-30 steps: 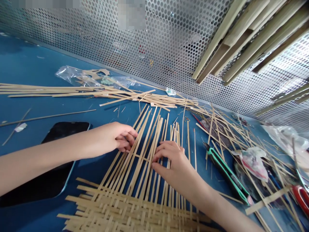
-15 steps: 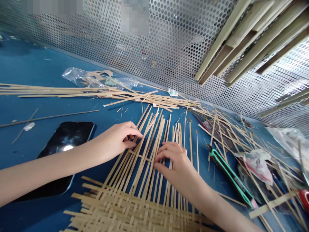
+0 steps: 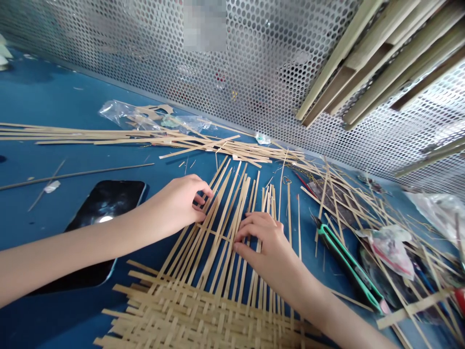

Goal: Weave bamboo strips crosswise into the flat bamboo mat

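Left hand [image 3: 178,201] curled among loose bamboo strips [image 3: 227,223], grip unclear; right hand [image 3: 263,242] resting on those strips, fingers apart; half-woven bamboo mat [image 3: 189,315] just below both hands on blue table [image 3: 43,106], black phone [image 3: 105,203] beside left hand

A smartphone [image 3: 105,206] and green-handled utility knife [image 3: 348,266] lie on a blue table [image 3: 47,97].

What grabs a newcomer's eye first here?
A partly woven bamboo mat fills the bottom centre, its unwoven strips fanning upward between the left hand and right hand. Beyond it, a perforated metal panel rises behind the blue table, with bamboo slats at upper right.
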Demonstrator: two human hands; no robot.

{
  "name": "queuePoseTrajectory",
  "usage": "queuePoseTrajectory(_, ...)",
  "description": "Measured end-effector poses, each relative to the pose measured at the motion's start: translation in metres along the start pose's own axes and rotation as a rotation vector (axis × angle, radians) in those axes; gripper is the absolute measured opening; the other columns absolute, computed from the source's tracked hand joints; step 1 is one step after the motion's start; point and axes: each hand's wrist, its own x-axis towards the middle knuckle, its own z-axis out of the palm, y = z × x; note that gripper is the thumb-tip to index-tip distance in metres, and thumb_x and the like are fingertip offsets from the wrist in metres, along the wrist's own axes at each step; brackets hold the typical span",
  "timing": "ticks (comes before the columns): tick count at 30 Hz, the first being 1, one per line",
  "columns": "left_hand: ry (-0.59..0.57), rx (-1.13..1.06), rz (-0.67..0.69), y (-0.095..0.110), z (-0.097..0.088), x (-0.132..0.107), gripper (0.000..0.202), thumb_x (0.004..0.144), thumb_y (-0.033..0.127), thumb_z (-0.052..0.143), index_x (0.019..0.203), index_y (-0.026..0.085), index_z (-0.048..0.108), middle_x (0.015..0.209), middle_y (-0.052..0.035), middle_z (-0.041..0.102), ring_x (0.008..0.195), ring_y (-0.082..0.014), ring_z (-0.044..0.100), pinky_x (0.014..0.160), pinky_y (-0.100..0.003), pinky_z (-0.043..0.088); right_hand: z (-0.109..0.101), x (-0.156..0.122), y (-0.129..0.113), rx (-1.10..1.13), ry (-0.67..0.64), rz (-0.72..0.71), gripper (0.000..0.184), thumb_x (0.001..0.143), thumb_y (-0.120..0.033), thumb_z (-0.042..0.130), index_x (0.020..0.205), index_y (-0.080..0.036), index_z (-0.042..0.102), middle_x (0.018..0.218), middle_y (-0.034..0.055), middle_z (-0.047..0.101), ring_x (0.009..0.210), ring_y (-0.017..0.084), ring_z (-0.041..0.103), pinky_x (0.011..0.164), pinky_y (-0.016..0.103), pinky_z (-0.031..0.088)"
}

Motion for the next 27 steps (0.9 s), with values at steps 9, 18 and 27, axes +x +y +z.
queuePoseTrajectory(9,-0.015,0.005,-0.061,-0.0013,0.0011,0.0000,0.037,0.055,0.021,0.070,0.090,0.020,0.062,0.099,-0.0047,0.067,0.072,-0.0200,0.068,0.058,-0.029,0.055,-0.0018,-0.0004,-0.0017,0.000,0.003,-0.003,0.022,0.075,-0.001,0.070,0.067,-0.020,0.064,0.089,0.0009,0.071,0.112,0.026,0.058,0.096,0.047,0.032)
queuePoseTrajectory(18,-0.080,-0.151,-0.121,-0.0005,-0.0034,0.0033,0.053,0.050,0.028,0.065,0.102,0.019,0.056,0.105,-0.0076,0.067,0.077,-0.0224,0.068,0.061,-0.031,0.055,-0.0011,-0.0006,-0.0018,0.008,0.019,-0.005,0.022,0.074,0.000,0.070,0.067,-0.020,0.063,0.087,0.0003,0.070,0.111,0.026,0.058,0.096,0.047,0.031)
queuePoseTrajectory(27,-0.195,-0.204,-0.094,-0.0067,-0.0062,0.0064,0.050,0.054,0.030,0.063,0.103,0.019,0.053,0.079,-0.0015,0.071,0.072,-0.0213,0.066,0.065,-0.031,0.050,0.0010,-0.0029,-0.0016,0.004,0.061,0.001,0.023,0.073,0.000,0.069,0.065,-0.021,0.064,0.089,0.0017,0.071,0.110,0.027,0.059,0.098,0.048,0.033)
